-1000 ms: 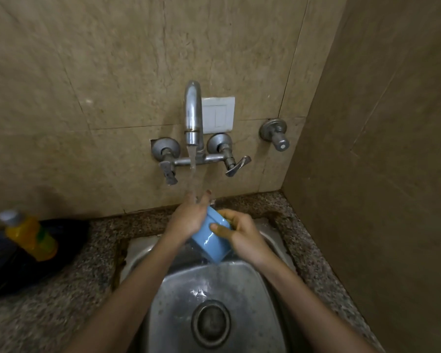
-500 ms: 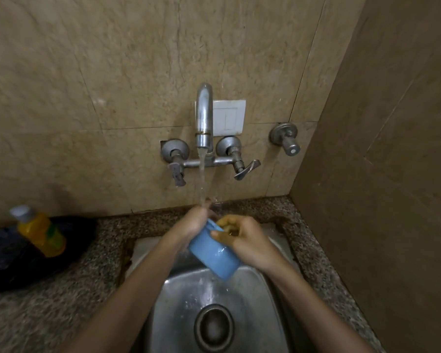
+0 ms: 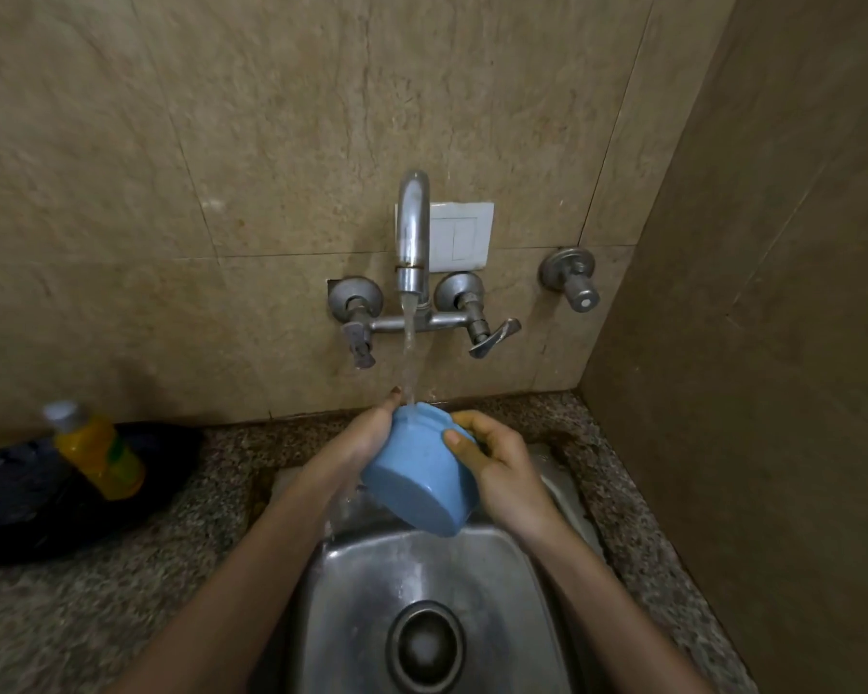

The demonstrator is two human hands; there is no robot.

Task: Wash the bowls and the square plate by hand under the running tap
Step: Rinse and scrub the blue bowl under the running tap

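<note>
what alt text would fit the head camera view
The left hand and right hand hold a blue bowl, base towards the camera, under the running tap over a steel sink. A yellow bottle stands off to the left.

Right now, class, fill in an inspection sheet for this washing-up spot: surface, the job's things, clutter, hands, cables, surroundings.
Surface: speckled stone counter around a wet steel sink.
Job's things: one blue bowl, tilted with its base towards the camera, under the water running from the tap; no plate or other bowls seen.
Clutter: yellow bottle by something black, perhaps a bag, on the counter's left.
Hands: right hand grips the bowl's right side; left hand lies against its left side, fingers mostly hidden.
Cables: nothing seen.
Surroundings: tiled walls, a white switch plate behind the tap, a separate valve to its right.
</note>
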